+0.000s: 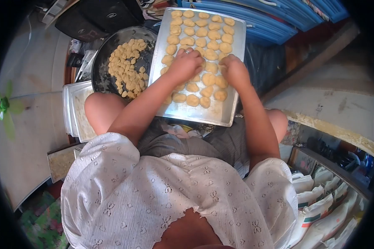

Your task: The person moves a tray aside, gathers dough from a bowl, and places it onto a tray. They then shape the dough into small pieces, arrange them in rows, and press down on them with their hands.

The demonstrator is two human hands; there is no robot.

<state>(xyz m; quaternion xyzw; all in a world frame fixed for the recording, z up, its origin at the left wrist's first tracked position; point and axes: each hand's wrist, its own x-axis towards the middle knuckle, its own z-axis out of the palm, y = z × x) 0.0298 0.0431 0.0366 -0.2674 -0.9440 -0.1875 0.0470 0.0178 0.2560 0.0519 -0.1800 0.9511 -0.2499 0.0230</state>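
A metal baking tray [221, 113] lies across my lap, tilted slightly, with rows of pale yellow dough pieces [192, 100] on it. My left hand [187, 65], with a ring on one finger, is over the middle of the tray, its fingers curled down onto a dough piece. At the right side, my right hand [235, 71] has its fingers bent together against another dough piece [221, 81]. Both sets of fingertips are partly hidden. Left of the tray, a large dark round pan [102, 68] holds a heap of smaller dough pieces [129, 66].
Further baking trays [81, 112] lean at my left knee. Behind the large tray stand blue plastic drawers [253, 18], and black speakers [99, 16] are at the back left. White packed bags [320, 207] fill the lower right. A wooden beam [316, 62] slants at the right.
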